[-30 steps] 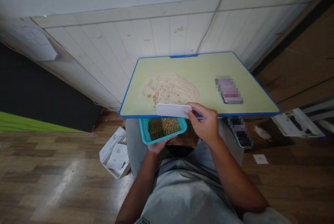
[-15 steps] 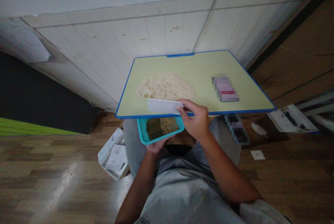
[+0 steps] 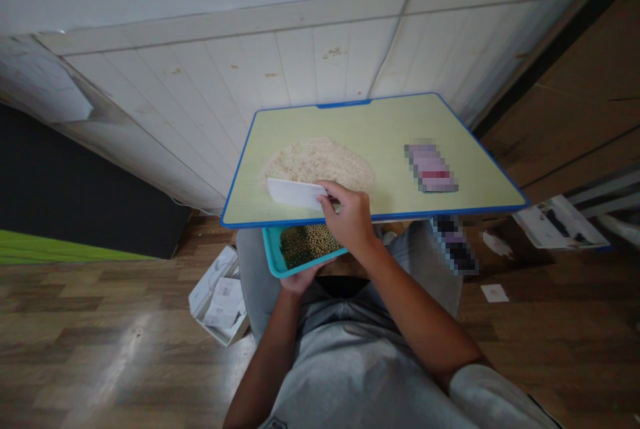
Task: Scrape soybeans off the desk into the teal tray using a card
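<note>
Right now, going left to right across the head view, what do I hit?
Black panel → open white box → white card → right hand → pixelated item on the tabletop → small paper square.

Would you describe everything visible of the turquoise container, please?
The turquoise container is rectangular with rounded corners and a rim, seemingly plastic. Small round bean-like pieces, tan and partly shaded, lie inside. It sits lower than the board, whose near edge hides its far side; the right hand hides its right end. The left hand supports it from underneath.
</note>
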Demonstrator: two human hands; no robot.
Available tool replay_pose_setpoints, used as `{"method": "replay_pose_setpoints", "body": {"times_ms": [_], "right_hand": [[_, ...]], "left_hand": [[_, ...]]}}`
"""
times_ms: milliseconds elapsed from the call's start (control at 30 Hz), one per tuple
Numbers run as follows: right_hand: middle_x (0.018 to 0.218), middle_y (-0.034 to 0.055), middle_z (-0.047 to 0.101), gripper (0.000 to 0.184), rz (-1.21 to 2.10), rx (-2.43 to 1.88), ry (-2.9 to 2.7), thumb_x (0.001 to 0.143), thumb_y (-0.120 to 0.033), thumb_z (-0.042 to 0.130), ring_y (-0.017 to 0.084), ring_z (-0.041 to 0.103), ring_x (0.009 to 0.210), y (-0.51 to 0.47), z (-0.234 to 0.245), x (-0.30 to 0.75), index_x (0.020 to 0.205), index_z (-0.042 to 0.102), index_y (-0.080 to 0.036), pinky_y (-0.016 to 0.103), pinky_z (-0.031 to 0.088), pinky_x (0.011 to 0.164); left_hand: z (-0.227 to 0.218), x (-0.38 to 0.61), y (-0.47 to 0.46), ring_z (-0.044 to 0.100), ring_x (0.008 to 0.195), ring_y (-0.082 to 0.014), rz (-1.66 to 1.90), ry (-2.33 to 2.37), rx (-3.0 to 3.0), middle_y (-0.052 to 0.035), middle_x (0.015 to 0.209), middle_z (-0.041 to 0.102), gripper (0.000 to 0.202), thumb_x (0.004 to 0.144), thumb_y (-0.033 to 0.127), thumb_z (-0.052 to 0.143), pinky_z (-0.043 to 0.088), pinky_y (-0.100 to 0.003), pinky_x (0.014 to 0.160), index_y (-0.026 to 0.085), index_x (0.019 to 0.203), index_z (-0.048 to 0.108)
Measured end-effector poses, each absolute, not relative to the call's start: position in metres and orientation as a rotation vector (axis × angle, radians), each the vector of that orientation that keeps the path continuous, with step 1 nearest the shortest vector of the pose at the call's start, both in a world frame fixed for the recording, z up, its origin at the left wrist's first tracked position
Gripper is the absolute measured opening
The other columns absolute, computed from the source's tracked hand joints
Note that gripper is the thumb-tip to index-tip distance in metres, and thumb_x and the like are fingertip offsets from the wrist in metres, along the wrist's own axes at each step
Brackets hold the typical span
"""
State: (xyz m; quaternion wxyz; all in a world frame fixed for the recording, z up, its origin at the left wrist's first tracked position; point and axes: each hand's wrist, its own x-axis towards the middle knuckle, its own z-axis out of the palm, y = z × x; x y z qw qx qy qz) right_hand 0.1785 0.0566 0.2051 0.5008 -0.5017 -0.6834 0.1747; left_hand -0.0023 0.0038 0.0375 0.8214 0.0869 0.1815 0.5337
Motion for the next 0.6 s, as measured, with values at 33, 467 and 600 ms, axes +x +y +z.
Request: {"method": "replay_pose_setpoints", "body": {"times_ms": [33, 467, 600], "right_hand": [[0.103, 0.0059, 0.089, 0.028, 0.406, -1.221, -1.636, 0.1, -0.019, 0.064, 0.024, 0.086, 0.091, 0.058, 0.204, 0.181, 0.116, 0.086, -0.026, 0.038, 0.067, 0.085], [0.09, 0.0042, 0.086, 0.028, 0.29, -1.35, -1.519, 0.096, -0.02, 0.064, 0.023, 0.081, 0.082, 0.076, 0.2, 0.198, 0.111, 0.086, -0.025, 0.039, 0.065, 0.081], [0.089, 0.002, 0.085, 0.025, 0.344, -1.283, -1.5, 0.094, -0.021, 0.065, 0.021, 0.08, 0.08, 0.077, 0.202, 0.2, 0.107, 0.086, -0.025, 0.038, 0.067, 0.08]], "left_hand": [[0.036, -0.003, 0.004, 0.002, 0.18, -0.0431, 1.127, 0.378, 0.183, -0.0002, 0.186, 0.043, 0.077, 0.113, 0.072, 0.018, 0.017, -0.087, 0.131, 0.037, 0.149, 0.077], [0.026, -0.007, 0.002, 0.004, 0.179, -0.0489, 1.136, 0.293, 0.097, -0.0085, 0.189, 0.035, 0.07, 0.109, 0.071, 0.038, 0.01, -0.093, 0.131, 0.034, 0.161, 0.067], [0.026, -0.007, 0.003, 0.001, 0.179, -0.0474, 1.111, 0.258, 0.077, -0.0076, 0.189, 0.035, 0.075, 0.11, 0.075, 0.03, 0.004, -0.093, 0.131, 0.034, 0.161, 0.068]]}}
